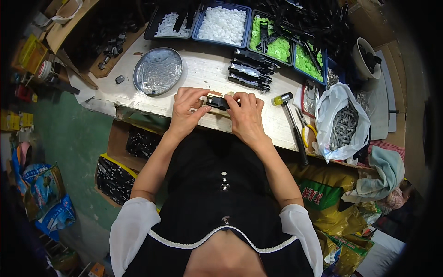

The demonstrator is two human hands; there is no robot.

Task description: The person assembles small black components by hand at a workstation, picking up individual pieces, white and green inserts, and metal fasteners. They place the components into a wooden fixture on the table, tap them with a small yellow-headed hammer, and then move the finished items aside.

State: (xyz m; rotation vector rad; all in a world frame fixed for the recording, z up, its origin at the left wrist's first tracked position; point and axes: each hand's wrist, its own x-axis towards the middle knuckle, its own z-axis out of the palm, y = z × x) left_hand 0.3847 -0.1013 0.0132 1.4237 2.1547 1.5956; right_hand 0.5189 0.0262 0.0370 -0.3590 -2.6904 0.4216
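At the near edge of the workbench, a small black plastic part (pixel 217 102) with a light metal-looking piece at its left end lies between my two hands. My left hand (pixel 187 110) closes on its left end, thumb below and index finger above. The fingers of my right hand (pixel 247 114) are bent over its right end in a pinch. Beneath the part shows a brownish block or strip (pixel 215 93), mostly covered by my hands. Just beyond my right hand, several long black plastic assemblies (pixel 251 71) lie stacked side by side.
A round metal dish (pixel 158 71) of small clear parts stands left. Bins of white pieces (pixel 221 25) and green pieces (pixel 302 62) line the back. On the right are a hammer (pixel 294 124), yellow-handled pliers (pixel 306 130) and a plastic bag (pixel 330 113) of grey metal parts.
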